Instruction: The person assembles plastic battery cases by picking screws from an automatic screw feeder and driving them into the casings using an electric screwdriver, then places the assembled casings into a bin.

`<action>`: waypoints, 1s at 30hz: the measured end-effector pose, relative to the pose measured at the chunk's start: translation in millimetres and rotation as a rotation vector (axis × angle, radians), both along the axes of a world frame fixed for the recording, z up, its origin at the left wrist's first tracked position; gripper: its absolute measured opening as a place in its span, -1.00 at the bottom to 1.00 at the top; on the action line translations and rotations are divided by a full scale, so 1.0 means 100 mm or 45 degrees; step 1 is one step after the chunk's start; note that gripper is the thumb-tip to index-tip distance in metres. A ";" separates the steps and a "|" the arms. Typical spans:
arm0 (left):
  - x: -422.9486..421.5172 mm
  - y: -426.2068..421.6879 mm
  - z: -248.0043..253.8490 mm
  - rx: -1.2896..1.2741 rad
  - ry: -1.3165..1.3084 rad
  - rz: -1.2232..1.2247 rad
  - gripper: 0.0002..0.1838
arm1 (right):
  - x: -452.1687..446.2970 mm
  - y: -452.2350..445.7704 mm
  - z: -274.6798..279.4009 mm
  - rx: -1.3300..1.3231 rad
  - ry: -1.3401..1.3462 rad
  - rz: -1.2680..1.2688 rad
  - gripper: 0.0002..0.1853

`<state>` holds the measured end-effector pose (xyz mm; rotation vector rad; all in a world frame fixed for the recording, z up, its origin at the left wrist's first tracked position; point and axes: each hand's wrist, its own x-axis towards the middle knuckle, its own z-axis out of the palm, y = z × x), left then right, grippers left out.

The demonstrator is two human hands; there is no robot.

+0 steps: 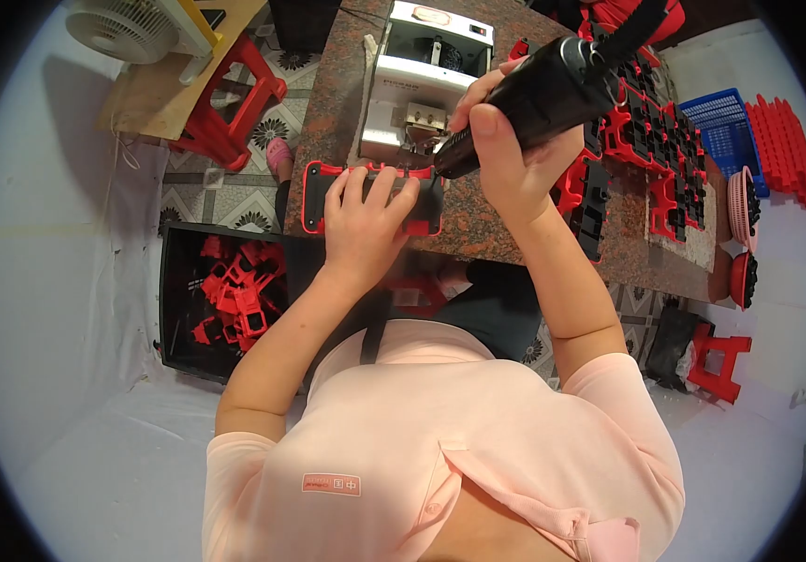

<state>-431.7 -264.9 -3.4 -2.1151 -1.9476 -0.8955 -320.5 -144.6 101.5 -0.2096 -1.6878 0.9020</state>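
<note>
On the near edge of the speckled stone table (506,211) lies a red and black plastic part (314,201). My left hand (366,211) rests on it from above, its fingers bent over the far edge. My right hand (515,155) is wrapped round a black power screwdriver (553,94), which tilts down to the left. The tool's tip end is at the right part of the red and black piece; whether it touches cannot be made out. Just beyond the piece stands a white machine (422,84) with a metal block at its front.
Rows of red and black parts (642,131) cover the table's right side. Beyond are a blue basket (721,126) and stacked red pieces (782,150). A black bin (178,309) of red parts sits at lower left. Another person's foot (278,155) shows beside the table.
</note>
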 end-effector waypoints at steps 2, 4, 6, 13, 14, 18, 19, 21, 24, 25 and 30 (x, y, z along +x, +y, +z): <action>-0.01 0.01 0.00 -0.001 -0.001 -0.009 -0.34 | -0.01 -0.01 -0.02 -0.012 -0.003 0.037 -0.61; -0.02 0.01 0.00 0.001 0.007 -0.021 -0.34 | -0.02 -0.02 -0.03 -0.039 -0.010 0.109 -0.58; -0.02 0.00 -0.01 0.001 -0.004 -0.025 -0.35 | 0.03 0.09 0.03 -0.097 -0.083 0.209 -0.54; -0.03 -0.09 0.03 -0.014 -0.031 0.002 -0.37 | -0.16 0.21 -0.14 0.048 0.104 0.094 -0.57; -0.04 -0.11 0.03 -0.014 -0.003 0.014 -0.37 | -0.18 0.20 -0.17 0.054 0.099 0.095 -0.58; -0.14 -0.22 0.01 -0.034 0.057 0.081 -0.37 | -0.27 0.20 -0.17 0.014 0.062 0.005 -0.69; -0.15 -0.24 0.01 -0.041 0.060 0.092 -0.37 | -0.28 0.22 -0.16 -0.008 0.044 -0.053 -0.71; -0.15 -0.24 0.02 -0.023 0.067 0.102 -0.38 | -0.32 0.22 -0.02 -0.253 0.049 -0.058 -0.80; -0.18 -0.25 0.01 0.000 0.084 0.135 -0.38 | -0.22 0.22 0.07 -0.302 0.031 0.032 -0.67; -0.17 -0.23 0.00 0.004 0.092 0.148 -0.38 | -0.13 0.18 0.11 -0.304 0.008 0.067 -0.63; -0.14 -0.15 -0.04 0.015 0.043 0.176 -0.33 | 0.03 -0.32 0.22 -0.346 0.149 0.192 -0.57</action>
